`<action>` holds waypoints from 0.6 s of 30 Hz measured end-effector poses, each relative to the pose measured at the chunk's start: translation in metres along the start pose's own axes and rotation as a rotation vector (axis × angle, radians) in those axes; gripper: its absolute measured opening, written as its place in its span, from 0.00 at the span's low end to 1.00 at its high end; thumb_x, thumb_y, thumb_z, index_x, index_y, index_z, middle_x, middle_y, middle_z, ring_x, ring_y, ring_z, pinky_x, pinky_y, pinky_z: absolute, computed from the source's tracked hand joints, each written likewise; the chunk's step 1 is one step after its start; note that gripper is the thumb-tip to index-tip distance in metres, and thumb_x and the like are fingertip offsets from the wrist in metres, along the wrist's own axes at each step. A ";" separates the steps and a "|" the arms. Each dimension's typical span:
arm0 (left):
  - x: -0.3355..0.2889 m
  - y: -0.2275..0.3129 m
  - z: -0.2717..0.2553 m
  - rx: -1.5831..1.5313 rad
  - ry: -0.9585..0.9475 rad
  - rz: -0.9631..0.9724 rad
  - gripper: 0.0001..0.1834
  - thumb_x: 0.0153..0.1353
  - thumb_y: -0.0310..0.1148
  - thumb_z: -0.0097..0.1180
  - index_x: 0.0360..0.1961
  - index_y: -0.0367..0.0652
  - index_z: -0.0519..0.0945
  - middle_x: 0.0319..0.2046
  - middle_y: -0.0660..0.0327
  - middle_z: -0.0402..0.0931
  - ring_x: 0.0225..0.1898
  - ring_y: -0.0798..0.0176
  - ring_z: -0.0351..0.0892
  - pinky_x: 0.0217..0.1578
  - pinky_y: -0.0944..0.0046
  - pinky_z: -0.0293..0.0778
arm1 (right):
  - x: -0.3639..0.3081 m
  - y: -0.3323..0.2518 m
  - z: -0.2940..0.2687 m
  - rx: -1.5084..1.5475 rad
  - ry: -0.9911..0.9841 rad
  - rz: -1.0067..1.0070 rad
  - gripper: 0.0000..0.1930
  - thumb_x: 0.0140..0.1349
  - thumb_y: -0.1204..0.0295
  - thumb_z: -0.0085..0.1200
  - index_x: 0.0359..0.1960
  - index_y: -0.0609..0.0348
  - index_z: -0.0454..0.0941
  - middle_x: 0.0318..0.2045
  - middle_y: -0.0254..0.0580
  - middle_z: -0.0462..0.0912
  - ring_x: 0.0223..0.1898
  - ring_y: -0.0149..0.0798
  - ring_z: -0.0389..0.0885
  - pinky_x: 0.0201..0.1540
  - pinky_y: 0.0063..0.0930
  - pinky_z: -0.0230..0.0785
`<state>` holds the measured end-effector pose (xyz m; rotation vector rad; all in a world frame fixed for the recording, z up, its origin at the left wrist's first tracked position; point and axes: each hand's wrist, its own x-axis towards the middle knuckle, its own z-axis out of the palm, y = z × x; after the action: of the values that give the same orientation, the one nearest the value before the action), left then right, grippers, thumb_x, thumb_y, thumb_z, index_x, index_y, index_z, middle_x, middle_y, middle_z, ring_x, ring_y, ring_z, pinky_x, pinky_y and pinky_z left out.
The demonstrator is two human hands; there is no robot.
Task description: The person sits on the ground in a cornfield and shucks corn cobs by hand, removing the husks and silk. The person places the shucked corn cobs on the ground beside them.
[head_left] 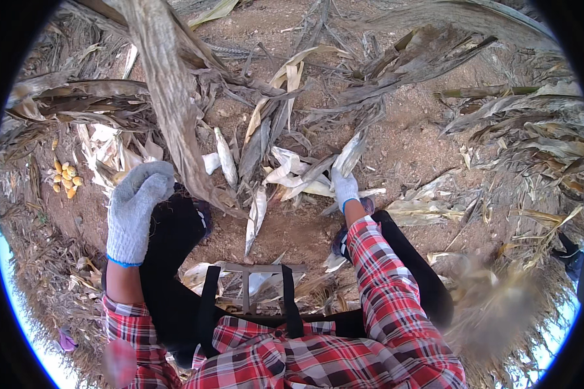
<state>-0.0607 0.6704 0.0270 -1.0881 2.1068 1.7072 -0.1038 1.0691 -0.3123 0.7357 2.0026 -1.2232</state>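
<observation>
My left hand (139, 211), in a grey knit glove with a blue cuff, is raised over my left knee. Its fingers are curled closed; whatever they may hold is hidden. Farther forward, my right hand (345, 189), gloved alike, closes on the lower end of a pale, dry corn husk (352, 153) close to the ground. Whether an ear is inside cannot be seen. Loose pale husks (292, 174) lie just left of that hand. Another husk (256, 217) rests on the soil between my feet, and a slim pale one (226, 159) stands among dry leaves.
A small heap of yellow-orange corn ears (66, 176) lies at far left, beside torn husks (107, 155). A long dry leaf (169, 97) hangs across the front left. Dry stalks (396, 71) cross the reddish soil (409, 136). Part of another person's dark shoe (570, 258) shows at the right edge.
</observation>
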 end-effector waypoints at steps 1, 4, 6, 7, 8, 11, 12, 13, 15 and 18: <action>0.000 -0.002 -0.001 0.021 -0.018 0.018 0.13 0.66 0.32 0.54 0.45 0.35 0.80 0.37 0.65 0.78 0.40 0.72 0.74 0.44 0.70 0.71 | -0.010 0.004 0.010 -0.068 -0.027 0.052 0.32 0.63 0.48 0.55 0.58 0.63 0.74 0.44 0.44 0.83 0.42 0.36 0.79 0.43 0.32 0.73; -0.005 -0.009 -0.009 0.154 -0.091 0.106 0.13 0.65 0.33 0.54 0.44 0.34 0.79 0.36 0.65 0.76 0.39 0.72 0.73 0.44 0.69 0.71 | -0.063 0.005 0.032 -0.015 -0.208 0.185 0.34 0.61 0.47 0.56 0.60 0.62 0.71 0.45 0.47 0.83 0.45 0.41 0.80 0.44 0.34 0.74; -0.015 -0.013 -0.012 0.363 -0.156 0.206 0.14 0.63 0.33 0.55 0.44 0.33 0.78 0.36 0.61 0.77 0.39 0.66 0.75 0.45 0.66 0.72 | -0.105 -0.015 0.040 -0.110 -0.205 0.378 0.38 0.60 0.47 0.57 0.62 0.66 0.67 0.47 0.49 0.82 0.48 0.44 0.80 0.48 0.34 0.74; -0.019 -0.014 -0.012 0.431 -0.191 0.256 0.15 0.62 0.34 0.56 0.44 0.34 0.78 0.36 0.57 0.78 0.39 0.62 0.77 0.45 0.64 0.72 | -0.104 -0.009 0.037 -0.235 -0.299 0.353 0.41 0.57 0.47 0.59 0.61 0.71 0.65 0.50 0.56 0.81 0.52 0.50 0.80 0.53 0.37 0.72; -0.020 -0.016 -0.009 0.498 -0.231 0.311 0.16 0.60 0.35 0.56 0.45 0.34 0.78 0.36 0.53 0.78 0.40 0.57 0.78 0.46 0.61 0.72 | -0.105 -0.003 0.036 -0.426 -0.267 0.249 0.41 0.56 0.48 0.60 0.61 0.70 0.65 0.50 0.57 0.80 0.52 0.52 0.80 0.54 0.38 0.72; -0.027 -0.021 -0.008 0.760 -0.317 0.448 0.18 0.58 0.41 0.57 0.42 0.38 0.79 0.37 0.47 0.79 0.42 0.44 0.79 0.45 0.53 0.73 | -0.120 -0.003 0.038 -0.839 -0.173 0.001 0.38 0.53 0.48 0.61 0.57 0.68 0.69 0.49 0.63 0.80 0.52 0.61 0.79 0.56 0.43 0.69; -0.030 -0.021 -0.007 0.820 -0.360 0.442 0.17 0.58 0.42 0.56 0.39 0.38 0.79 0.36 0.47 0.79 0.42 0.44 0.79 0.45 0.52 0.72 | -0.127 -0.009 0.038 -0.841 -0.181 -0.033 0.37 0.53 0.49 0.59 0.56 0.67 0.70 0.49 0.64 0.80 0.52 0.61 0.78 0.56 0.44 0.69; -0.033 -0.034 -0.005 0.777 -0.300 0.521 0.16 0.58 0.43 0.54 0.35 0.40 0.78 0.32 0.47 0.78 0.41 0.44 0.79 0.43 0.50 0.73 | -0.138 -0.020 0.037 -0.844 -0.192 -0.067 0.35 0.54 0.49 0.58 0.55 0.66 0.71 0.50 0.64 0.79 0.53 0.61 0.78 0.57 0.45 0.68; -0.048 -0.014 0.002 0.898 -0.320 0.648 0.15 0.58 0.43 0.56 0.38 0.42 0.77 0.34 0.51 0.78 0.44 0.46 0.78 0.50 0.47 0.69 | -0.144 -0.017 0.035 -0.824 -0.222 -0.075 0.31 0.55 0.51 0.57 0.52 0.64 0.74 0.49 0.64 0.79 0.53 0.61 0.77 0.57 0.46 0.68; -0.078 0.019 0.010 0.980 -0.413 0.724 0.16 0.57 0.44 0.60 0.40 0.45 0.77 0.38 0.55 0.78 0.48 0.49 0.77 0.57 0.43 0.63 | -0.168 -0.025 0.039 -0.940 -0.218 -0.106 0.28 0.56 0.52 0.56 0.49 0.64 0.76 0.47 0.65 0.80 0.51 0.61 0.78 0.56 0.46 0.68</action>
<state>-0.0212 0.7122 0.0843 0.3013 2.6363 0.6872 -0.0092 1.0033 -0.1815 0.0245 2.1218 -0.2794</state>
